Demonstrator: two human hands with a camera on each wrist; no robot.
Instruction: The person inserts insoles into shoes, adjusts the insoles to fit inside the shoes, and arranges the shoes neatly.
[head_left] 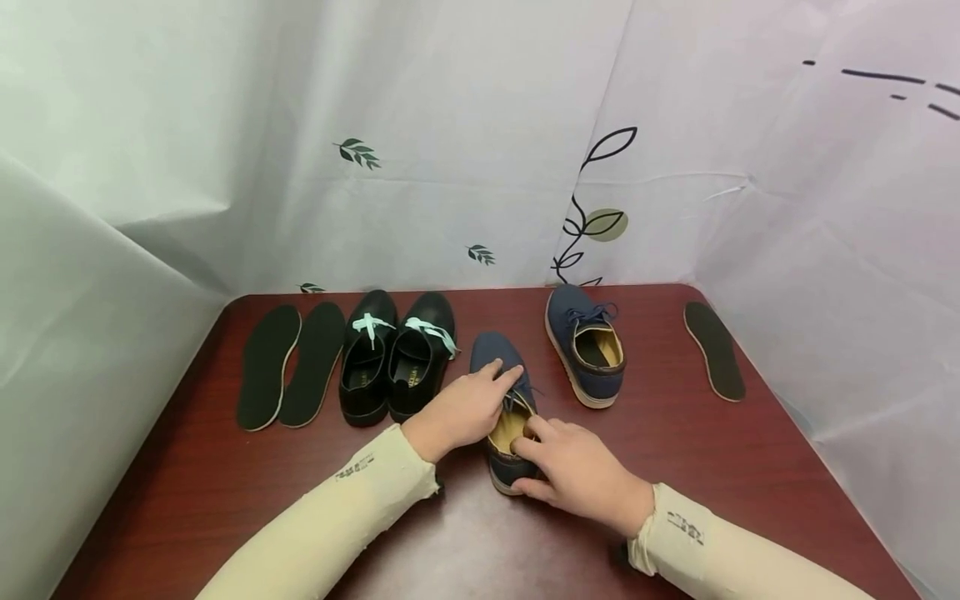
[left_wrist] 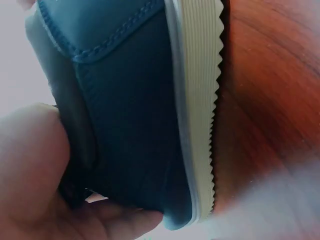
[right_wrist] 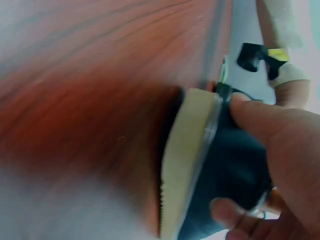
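A navy blue lace-up shoe (head_left: 493, 348) with a tan lining stands upright at mid-table, its toe pointing away from me. My left hand (head_left: 467, 407) holds it from above, fingers across the laced front; in the left wrist view a fingertip rests low near the shoe's toe. At the heel, my right hand (head_left: 576, 468) grips the collar, with fingers at the opening and the thumb low on the back. Part of the opening is hidden by my fingers. The right wrist view shows the heel's pale sole (right_wrist: 187, 155) close against the table.
The matching blue shoe (head_left: 564, 333) stands farther back to the right. Two black shoes (head_left: 363, 354) with mint laces sit left of my hands, beside two dark insoles (head_left: 266, 367). Another insole (head_left: 714, 350) lies near the right edge. A white patterned curtain (head_left: 420, 192) surrounds the red-brown table (head_left: 720, 483).
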